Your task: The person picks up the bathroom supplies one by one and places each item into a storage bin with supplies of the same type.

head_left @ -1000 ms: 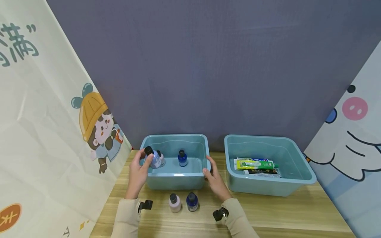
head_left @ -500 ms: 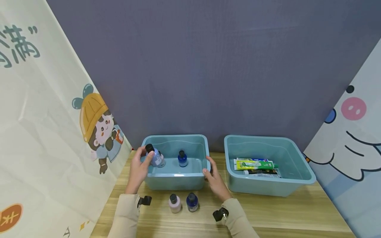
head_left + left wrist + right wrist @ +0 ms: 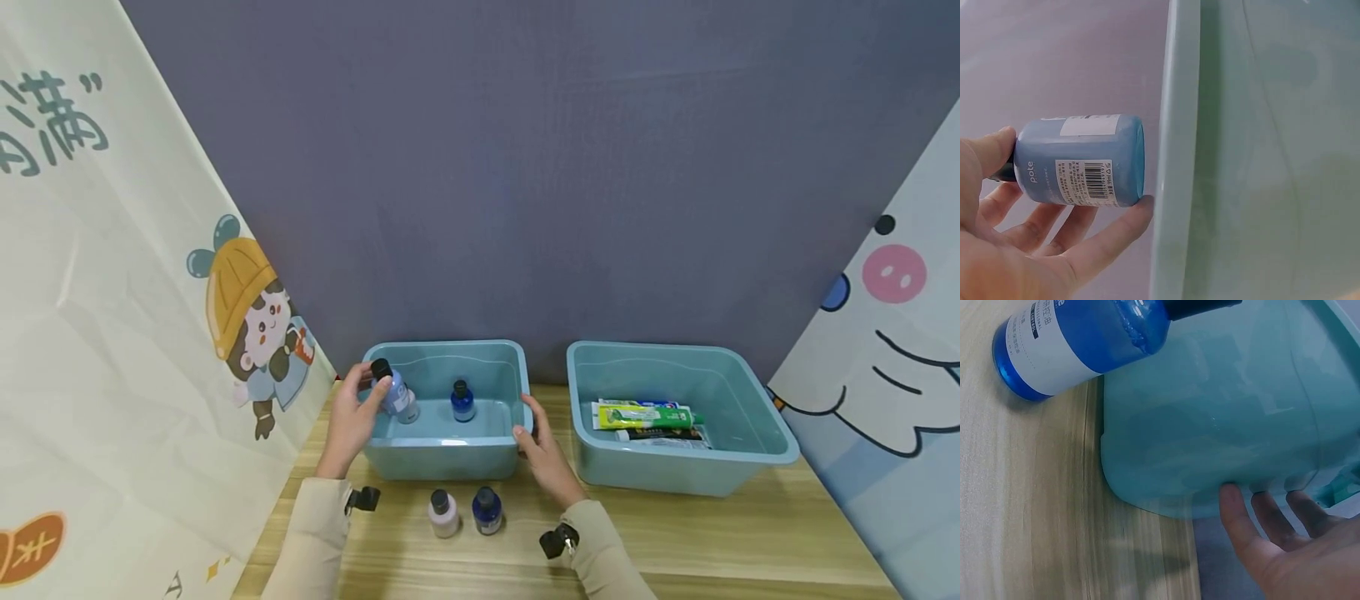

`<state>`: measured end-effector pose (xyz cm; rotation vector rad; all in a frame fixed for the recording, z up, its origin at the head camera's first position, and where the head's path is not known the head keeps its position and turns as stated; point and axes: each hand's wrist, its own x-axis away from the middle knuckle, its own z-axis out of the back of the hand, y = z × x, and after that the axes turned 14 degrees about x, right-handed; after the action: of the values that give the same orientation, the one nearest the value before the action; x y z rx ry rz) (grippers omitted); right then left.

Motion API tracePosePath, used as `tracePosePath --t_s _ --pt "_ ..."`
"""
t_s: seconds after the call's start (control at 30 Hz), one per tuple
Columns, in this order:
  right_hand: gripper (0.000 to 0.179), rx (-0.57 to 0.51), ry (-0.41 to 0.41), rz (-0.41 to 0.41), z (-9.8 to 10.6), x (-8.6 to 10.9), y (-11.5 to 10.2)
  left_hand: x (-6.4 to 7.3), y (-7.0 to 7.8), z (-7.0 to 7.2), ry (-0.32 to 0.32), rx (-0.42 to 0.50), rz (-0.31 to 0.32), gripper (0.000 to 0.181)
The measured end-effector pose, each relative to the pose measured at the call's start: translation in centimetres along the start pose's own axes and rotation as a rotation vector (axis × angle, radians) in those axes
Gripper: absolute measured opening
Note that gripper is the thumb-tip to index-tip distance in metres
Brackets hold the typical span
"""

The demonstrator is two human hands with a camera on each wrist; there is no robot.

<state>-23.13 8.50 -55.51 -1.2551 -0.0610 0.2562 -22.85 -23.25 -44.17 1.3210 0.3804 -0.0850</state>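
My left hand (image 3: pixel 350 427) holds a light-blue bottle (image 3: pixel 394 397) with a black cap, tilted, at the left side of the left teal bin (image 3: pixel 450 461). In the left wrist view the thumb and fingers are around the capped end of the bottle (image 3: pixel 1079 162), its barcode label showing. My right hand (image 3: pixel 547 460) grips the bin's right front corner; several fingertips touch the outer wall in the right wrist view. Inside this bin stand a dark-blue bottle (image 3: pixel 462 405) and a pale bottle (image 3: pixel 409 410), the latter partly hidden by the held one.
On the wooden table (image 3: pixel 720 542), a pale pink bottle (image 3: pixel 444 518) and a dark-blue bottle (image 3: pixel 487 515) stand before the bin. To the right is another teal bin (image 3: pixel 660 475) with several toothpaste tubes (image 3: pixel 645 417). A dark partition (image 3: pixel 480 183) rises behind.
My left hand and the light-blue bottle have shifted slightly to the right and up in the view. The right hand keeps its place on the bin.
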Motion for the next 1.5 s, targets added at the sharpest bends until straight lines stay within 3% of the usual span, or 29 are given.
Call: tracePosePath --t_s 0.6,1.07,1.5 --pt "0.059 0.026 0.007 -0.025 0.2 0.0 -0.2 -1.8 0.1 -0.5 -0.042 -0.028 -0.057 0.041" --pt "0.057 0.016 0.002 -0.024 0.1 0.1 -0.4 -3.0 0.6 -0.7 -0.040 -0.063 -0.006 0.041" --pt "0.058 0.016 0.003 -0.021 0.0 0.2 -0.4 -4.2 0.6 -0.7 -0.130 -0.151 0.019 0.039"
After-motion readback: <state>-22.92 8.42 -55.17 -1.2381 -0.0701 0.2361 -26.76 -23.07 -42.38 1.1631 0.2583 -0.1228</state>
